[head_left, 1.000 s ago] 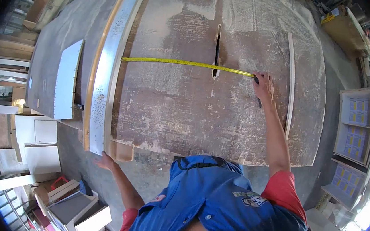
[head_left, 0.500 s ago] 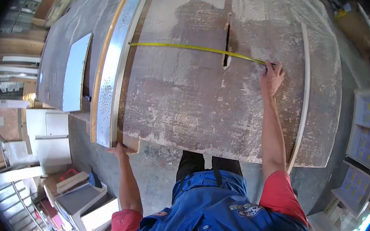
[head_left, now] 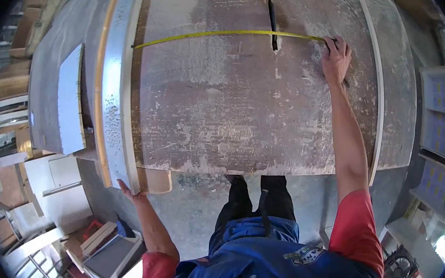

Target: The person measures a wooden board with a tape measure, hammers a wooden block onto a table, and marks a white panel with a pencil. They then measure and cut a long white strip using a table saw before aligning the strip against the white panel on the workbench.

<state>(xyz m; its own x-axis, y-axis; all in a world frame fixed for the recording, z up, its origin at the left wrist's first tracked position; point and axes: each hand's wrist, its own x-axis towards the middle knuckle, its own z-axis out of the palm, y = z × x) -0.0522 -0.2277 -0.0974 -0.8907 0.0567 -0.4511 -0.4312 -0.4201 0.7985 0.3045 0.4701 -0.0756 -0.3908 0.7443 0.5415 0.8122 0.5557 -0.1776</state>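
Observation:
A yellow tape measure stretches across the worn tabletop, from the edge of a long metal-faced fence to my right hand. Closed around the tape's right end, my right hand rests over the board, right of a dark slot. At the fence's near end, by a small wooden piece, my left hand grips the end of the fence, its fingers partly hidden under it.
A white panel lies on the left part of the table. A pale strip runs along the right side. Cabinets with small labelled panels stand at the right. Boards and boxes crowd the left, and a black fan-like object is lower right.
The view has shifted and turned, so the table and fence sit differently in the frame. The tape still spans from the fence to my right hand, and my left hand remains at the fence end.

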